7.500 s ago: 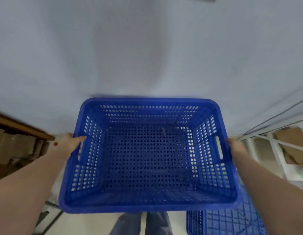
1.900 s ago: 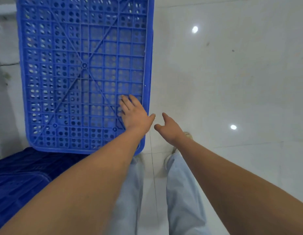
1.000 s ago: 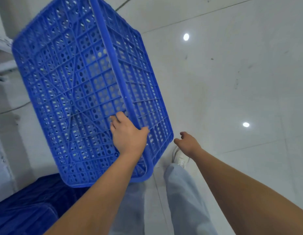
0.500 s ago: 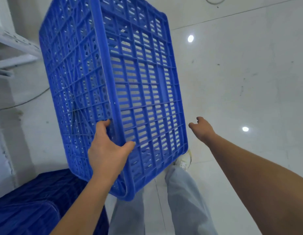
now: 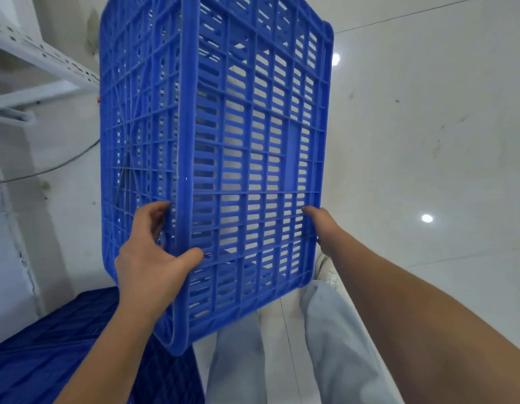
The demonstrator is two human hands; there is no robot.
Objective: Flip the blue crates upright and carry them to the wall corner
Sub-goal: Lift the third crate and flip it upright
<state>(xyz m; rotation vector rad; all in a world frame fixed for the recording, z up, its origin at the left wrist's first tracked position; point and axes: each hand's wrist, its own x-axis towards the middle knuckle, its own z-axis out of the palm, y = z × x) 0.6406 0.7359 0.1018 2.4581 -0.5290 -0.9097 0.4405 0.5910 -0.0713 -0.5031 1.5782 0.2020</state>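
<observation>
Two hands are engaged on one crate (image 5: 247, 158), which is held clear of the floor (image 5: 413, 141), tipped on edge with its base turned left. The left hand (image 5: 153, 258) is clamped over the base corner; the right hand (image 5: 322, 225) is pressed to the rim edge, its closure not discernible. The flip is judged half done; righting and carrying remain. More crates (image 5: 49, 345) lie lower left. No brand, label or writing is legible.

Glossy pale tiled floor (image 5: 413, 158) with ceiling-light reflections; a dark blue crate (image 5: 43, 354) rests on it near left, a black cable (image 5: 49, 169) trailing far left
</observation>
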